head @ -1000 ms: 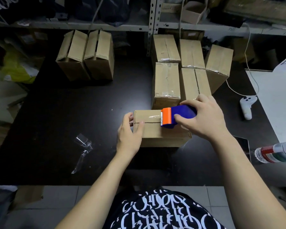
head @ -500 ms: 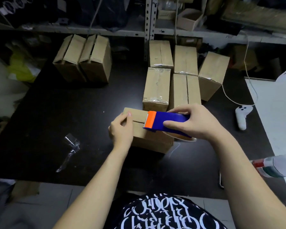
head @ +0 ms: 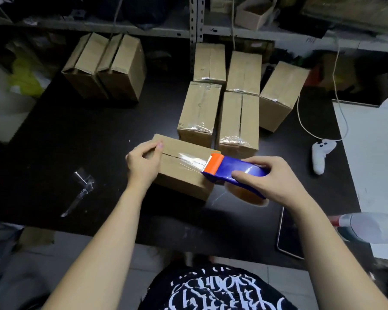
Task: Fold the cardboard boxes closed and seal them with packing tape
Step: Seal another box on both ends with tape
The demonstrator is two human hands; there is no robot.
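A person stood at a black table (head: 76,130), sealing a box (head: 182,175) that lay between the two grips. The left hand (head: 143,163) gripped the box's left end, fingers wrapped over the edge and thumb pressed on top beside the seam. This looked meant to pin the flaps flat and stop the box sliding under the pull. The right hand (head: 276,180) was closed around a blue dispenser (head: 235,170), whose orange mouth pointed away from that grip toward the left hand and sat at the box's right end. Clear tape (head: 192,161) stretched shiny along the seam from the mouth toward the left thumb, so the strip seemed laid and ready for cutting. Just beyond the two grips stood five boxes (head: 199,113), at least four glinting with tape at their near ends and probably parked there as finished. Farther beyond the left grip two more (head: 105,66) leaned together, and I could not tell whether they were sealed. A twist of plastic scrap (head: 81,186) lay left of the left grip. A white controller (head: 321,155) on a cord lay right of the right grip, and a bottle (head: 367,227) lay nearer the body on that side. The bottle's red label was too blurred to read. The shirt (head: 215,289) carried white stylised lettering that I could not make out. No print on any box could be read.
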